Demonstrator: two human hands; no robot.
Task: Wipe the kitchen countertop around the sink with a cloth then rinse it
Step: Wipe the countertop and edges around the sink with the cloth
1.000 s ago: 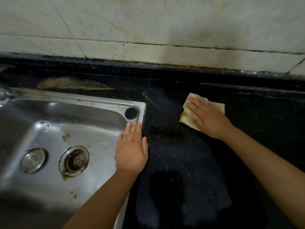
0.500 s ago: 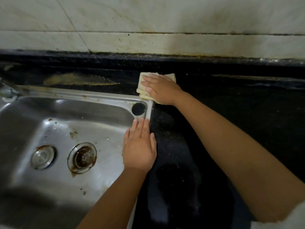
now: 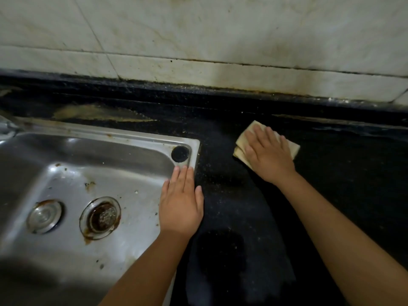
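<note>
Cloth: a folded beige dishcloth [image 3: 291,146] lies flat on the black countertop [image 3: 353,195], well to the right of the steel sink [image 3: 66,173] and nearer the wall than the sink's front.
Right hand: the right hand [image 3: 268,154] lies palm down on the cloth, fingers straight and slightly spread, pressing rather than pinching.
Left hand: the left hand [image 3: 181,206] rests flat on the sink's right rim, fingers straight and close together, holding nothing.
Handling: the cloth looks light, soft and limp (likely damp, though that cannot be told); it should slide under a flat palm and bunch if pushed from one edge. For lifting, a pinch at the exposed right-hand corner, or a gather of the whole fold, seems best.
Around the sink: a round black hole [image 3: 180,153] sits in the sink's back right corner; a rusty drain strainer [image 3: 100,217] and a smaller round fitting [image 3: 44,216] lie in the basin.
In the way: nothing stands between cloth and sink; pale grit speckles the countertop beside the rim, and a tan smear [image 3: 95,112] lies behind the sink, below the stained wall tiles [image 3: 198,40].
</note>
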